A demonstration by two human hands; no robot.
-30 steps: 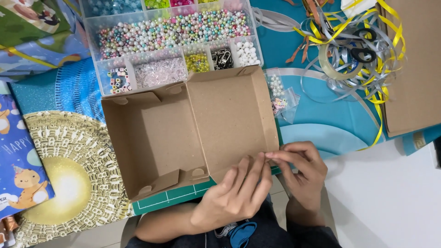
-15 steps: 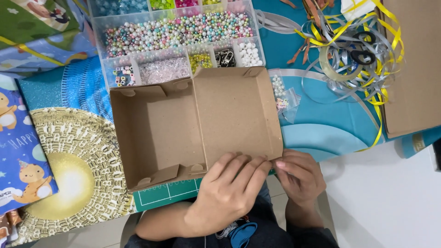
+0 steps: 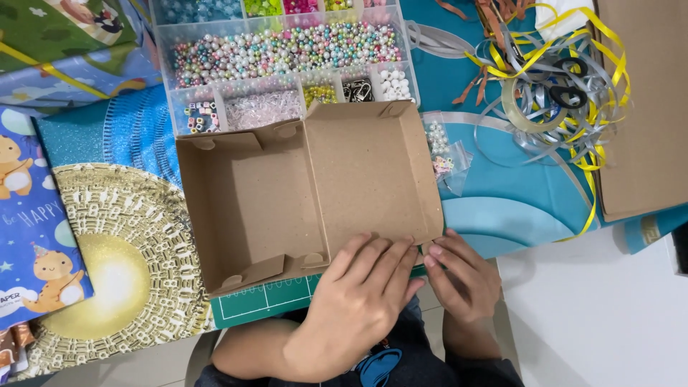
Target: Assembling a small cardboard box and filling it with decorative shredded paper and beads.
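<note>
An open brown cardboard box lies flat on the table with its lid part unfolded to the right. My left hand lies palm down over the near edge of the lid part, fingers pressed on the cardboard. My right hand pinches the near right corner of the same flap with its fingertips. Both hands touch the box at its near edge.
A clear compartment tray of coloured beads stands behind the box. Tangled yellow and silver ribbons with a tape roll lie at the right, beside a brown cardboard sheet. Patterned wrapping papers cover the left. A green cutting mat shows below the box.
Both hands have shifted slightly along the box's near edge, the left hand now lying flatter on the lid flap. The box has shifted a little to the right in view.
</note>
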